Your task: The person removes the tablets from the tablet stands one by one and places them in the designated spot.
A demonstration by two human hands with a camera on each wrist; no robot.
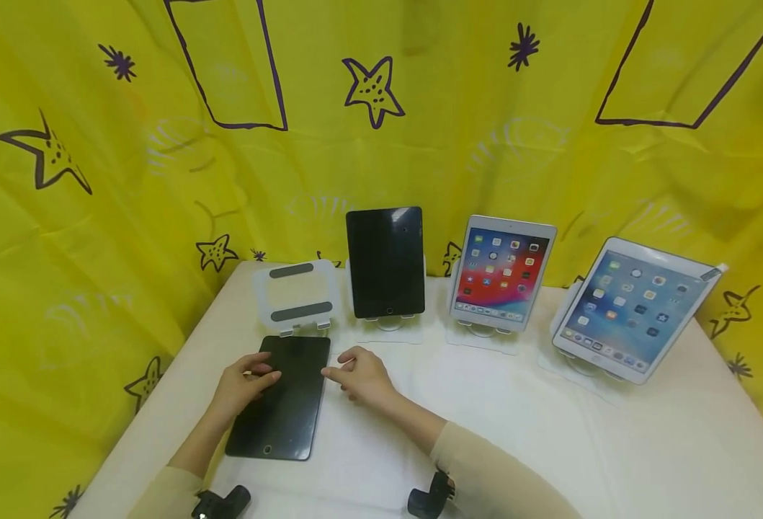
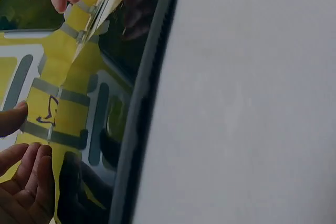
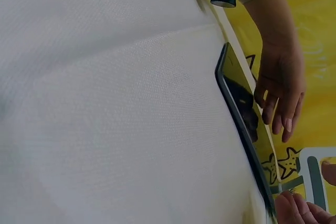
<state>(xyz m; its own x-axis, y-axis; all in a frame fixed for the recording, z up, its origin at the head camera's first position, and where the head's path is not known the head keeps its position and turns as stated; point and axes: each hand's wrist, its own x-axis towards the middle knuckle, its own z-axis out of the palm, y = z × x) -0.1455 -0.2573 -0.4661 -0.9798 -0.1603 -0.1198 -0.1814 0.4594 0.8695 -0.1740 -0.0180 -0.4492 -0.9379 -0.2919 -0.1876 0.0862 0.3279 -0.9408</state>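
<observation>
A dark-screened tablet (image 1: 287, 404) lies face up on the white table, its round home button toward me. My left hand (image 1: 241, 383) hovers over its left side, fingers and thumb loosely bent and apart. In the right wrist view, the left hand (image 3: 283, 80) hangs above the glossy screen with nothing in it. My right hand (image 1: 364, 378) is just beyond the tablet's right edge, its thumb and fingers loosely bent with a gap between them. Just behind the tablet stands a white tablet stand (image 1: 298, 292) with two grey pads and no tablet on it.
Behind stand three propped tablets: a black-screened one (image 1: 385, 263), a white one with a red and blue screen (image 1: 503, 274), and a white one with a light blue screen (image 1: 634, 310) at right. A yellow patterned curtain (image 1: 420, 158) hangs behind the table (image 1: 485, 447).
</observation>
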